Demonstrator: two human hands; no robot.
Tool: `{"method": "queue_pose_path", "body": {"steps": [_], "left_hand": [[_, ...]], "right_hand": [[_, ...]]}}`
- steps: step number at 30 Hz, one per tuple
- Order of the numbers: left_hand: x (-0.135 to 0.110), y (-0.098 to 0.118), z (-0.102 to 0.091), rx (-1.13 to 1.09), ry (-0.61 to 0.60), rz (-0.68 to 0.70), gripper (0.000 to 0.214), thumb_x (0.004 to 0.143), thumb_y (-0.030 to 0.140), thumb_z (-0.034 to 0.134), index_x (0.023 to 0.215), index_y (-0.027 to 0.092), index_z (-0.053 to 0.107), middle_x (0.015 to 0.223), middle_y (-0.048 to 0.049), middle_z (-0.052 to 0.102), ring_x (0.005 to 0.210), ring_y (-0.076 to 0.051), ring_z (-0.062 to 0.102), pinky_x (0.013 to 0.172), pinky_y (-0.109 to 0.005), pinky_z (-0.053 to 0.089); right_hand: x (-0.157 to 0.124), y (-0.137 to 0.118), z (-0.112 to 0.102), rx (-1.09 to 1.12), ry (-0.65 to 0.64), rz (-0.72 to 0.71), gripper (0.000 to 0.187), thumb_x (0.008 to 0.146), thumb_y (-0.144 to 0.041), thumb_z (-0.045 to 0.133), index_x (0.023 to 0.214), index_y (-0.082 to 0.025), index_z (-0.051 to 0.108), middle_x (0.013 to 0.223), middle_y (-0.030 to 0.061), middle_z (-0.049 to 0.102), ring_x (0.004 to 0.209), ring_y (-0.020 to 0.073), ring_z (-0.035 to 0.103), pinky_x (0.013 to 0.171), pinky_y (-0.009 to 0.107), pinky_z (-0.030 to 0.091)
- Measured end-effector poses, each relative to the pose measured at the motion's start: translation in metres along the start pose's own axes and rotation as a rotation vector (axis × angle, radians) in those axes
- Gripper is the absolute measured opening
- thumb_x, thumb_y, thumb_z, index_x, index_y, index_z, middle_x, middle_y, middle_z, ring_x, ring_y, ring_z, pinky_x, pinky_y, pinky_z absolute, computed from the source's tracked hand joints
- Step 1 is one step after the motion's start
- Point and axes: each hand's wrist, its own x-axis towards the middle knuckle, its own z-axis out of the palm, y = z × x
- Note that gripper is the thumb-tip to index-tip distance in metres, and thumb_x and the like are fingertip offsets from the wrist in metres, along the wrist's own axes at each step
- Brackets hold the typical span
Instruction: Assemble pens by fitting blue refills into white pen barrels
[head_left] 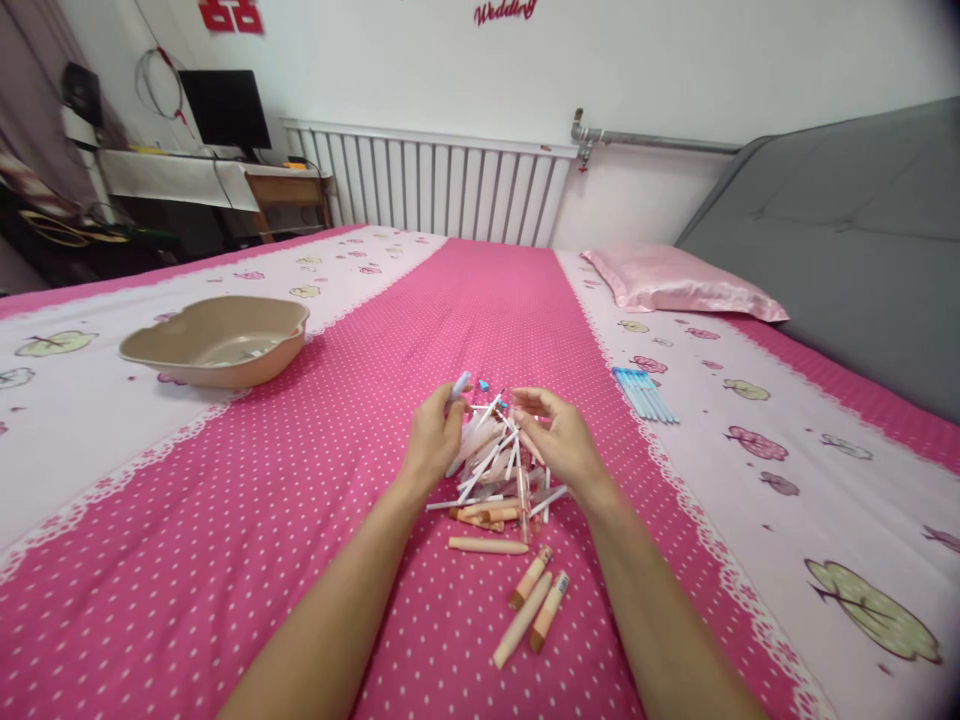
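Centre frame: left hand (433,437) pinches pale tube (460,385); probably light, stiff, slick, best held mid-length. Right hand (561,436) curled at loose pile (491,466), grip unclear.

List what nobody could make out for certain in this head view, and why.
Head view: lower end of the pale tube; the left hand covers it.
Head view: bottom of the pile; upper pieces hide it.
Head view: print on the nearest brown-ended stick; too small.
Head view: rest of the grey headboard; right edge cuts it off.
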Motion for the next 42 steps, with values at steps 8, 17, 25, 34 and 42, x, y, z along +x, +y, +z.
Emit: {"method": "queue_pose_path", "body": {"steps": [8, 17, 25, 34, 42], "left_hand": [[-0.002, -0.01, 0.008, 0.263, -0.057, 0.011, 0.022, 0.083, 0.016, 0.038, 0.086, 0.016, 0.06, 0.078, -0.0053, 0.061, 0.075, -0.018, 0.056, 0.069, -0.029, 0.041], [0.013, -0.032, 0.004, 0.437, -0.096, 0.097, 0.032, 0.079, 0.009, 0.043, 0.105, 0.017, 0.06, 0.104, -0.0102, 0.064, 0.099, -0.023, 0.056, 0.087, -0.035, 0.04], [0.017, -0.045, 0.006, 0.509, -0.158, 0.078, 0.026, 0.078, 0.013, 0.046, 0.091, 0.017, 0.069, 0.086, -0.0092, 0.066, 0.084, -0.021, 0.059, 0.078, -0.031, 0.042], [0.014, -0.026, -0.004, 0.44, -0.079, 0.101, 0.028, 0.083, 0.019, 0.043, 0.097, 0.019, 0.068, 0.087, -0.0064, 0.062, 0.079, -0.018, 0.056, 0.072, -0.028, 0.041], [0.004, -0.005, -0.003, 0.43, -0.119, 0.263, 0.03, 0.083, 0.015, 0.044, 0.099, 0.021, 0.068, 0.087, -0.0065, 0.062, 0.08, -0.018, 0.056, 0.073, -0.029, 0.041]], "right_hand": [[0.0, 0.015, 0.007, -0.372, -0.082, -0.091, 0.033, 0.084, -0.015, 0.043, 0.112, -0.012, 0.06, 0.112, 0.012, 0.063, 0.106, 0.0221, 0.055, 0.094, 0.036, 0.04], [0.0, 0.015, 0.011, -0.395, -0.097, -0.121, 0.035, 0.082, -0.01, 0.042, 0.108, -0.019, 0.063, 0.108, 0.0074, 0.065, 0.104, 0.0194, 0.056, 0.093, 0.034, 0.04], [-0.001, 0.013, 0.011, -0.386, -0.085, -0.083, 0.034, 0.081, -0.01, 0.044, 0.107, -0.021, 0.064, 0.107, 0.0063, 0.066, 0.103, 0.0198, 0.057, 0.093, 0.035, 0.042], [-0.001, 0.011, 0.01, -0.345, 0.024, -0.076, 0.04, 0.081, -0.014, 0.044, 0.119, -0.015, 0.056, 0.12, 0.0109, 0.059, 0.112, 0.0223, 0.052, 0.098, 0.04, 0.038], [-0.001, 0.003, 0.004, -0.521, 0.072, -0.27, 0.033, 0.083, -0.02, 0.05, 0.113, -0.024, 0.063, 0.12, 0.0079, 0.059, 0.12, 0.0271, 0.04, 0.101, 0.049, 0.029]]}}
